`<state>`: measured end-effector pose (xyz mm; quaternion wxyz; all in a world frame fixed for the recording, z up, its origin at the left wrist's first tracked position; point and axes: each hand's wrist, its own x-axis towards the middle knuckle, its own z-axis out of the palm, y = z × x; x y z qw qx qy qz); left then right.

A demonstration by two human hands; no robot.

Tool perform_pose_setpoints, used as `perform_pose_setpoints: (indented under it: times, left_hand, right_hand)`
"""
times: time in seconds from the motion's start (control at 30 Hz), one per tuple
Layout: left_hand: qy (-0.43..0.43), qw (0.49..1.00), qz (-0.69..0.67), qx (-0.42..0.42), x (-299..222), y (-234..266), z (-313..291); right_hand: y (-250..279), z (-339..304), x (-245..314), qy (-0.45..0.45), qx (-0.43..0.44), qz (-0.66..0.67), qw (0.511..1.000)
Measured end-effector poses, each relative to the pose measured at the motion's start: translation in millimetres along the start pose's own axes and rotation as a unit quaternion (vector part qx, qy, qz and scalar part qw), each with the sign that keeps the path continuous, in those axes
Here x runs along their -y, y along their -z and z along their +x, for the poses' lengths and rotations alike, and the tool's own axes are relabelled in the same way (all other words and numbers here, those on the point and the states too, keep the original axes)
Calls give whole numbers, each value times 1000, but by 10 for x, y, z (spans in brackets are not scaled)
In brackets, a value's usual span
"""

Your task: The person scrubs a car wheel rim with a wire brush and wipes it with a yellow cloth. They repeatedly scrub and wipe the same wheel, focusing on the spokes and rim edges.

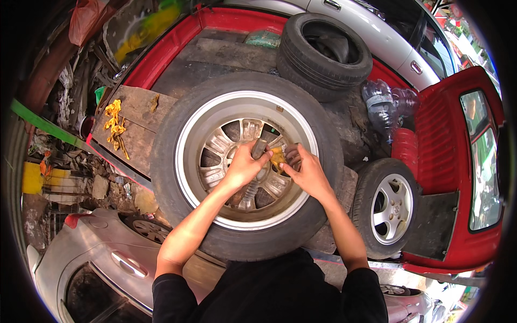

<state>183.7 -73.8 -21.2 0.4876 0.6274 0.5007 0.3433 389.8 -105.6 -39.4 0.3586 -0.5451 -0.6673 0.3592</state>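
Observation:
A large wheel lies flat in front of me, its black tire [177, 126] around a dull alloy rim [189, 185] with dirty spokes. Over the middle of the rim, my left hand [245, 168] is closed on a small grey block-shaped piece [259, 147]. Beside it, my right hand [308, 171] pinches a crumpled yellow cloth [277, 158] between thumb and fingers. Its fingertips look dark, and I cannot make out whether something else is in them. The two hands are close together, with the cloth between them.
The wheel rests on boards across a red truck bed [161, 48]. More yellow cloth [114, 126] lies on the left board. Stacked tires [323, 54], clear plastic bottles [379, 105] and a smaller wheel [392, 209] stand around. Cars [102, 237] flank the bed; scrap [102, 185] lies left.

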Motion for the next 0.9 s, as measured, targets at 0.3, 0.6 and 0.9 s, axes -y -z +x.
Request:
perform_pose_setpoints:
  times: [0.3, 0.6, 0.9]
  left_hand:
    - [59, 950, -296, -81, 89, -335, 230]
    - [44, 919, -383, -80, 11, -361, 358]
    - [-78, 958, -172, -216, -93, 129, 629]
  right_hand:
    - [-26, -61, 229, -7, 17, -42, 999]
    - [-40, 38, 154, 55, -15, -143, 988]
    - [-17, 64, -135, 12, -71, -44, 996]
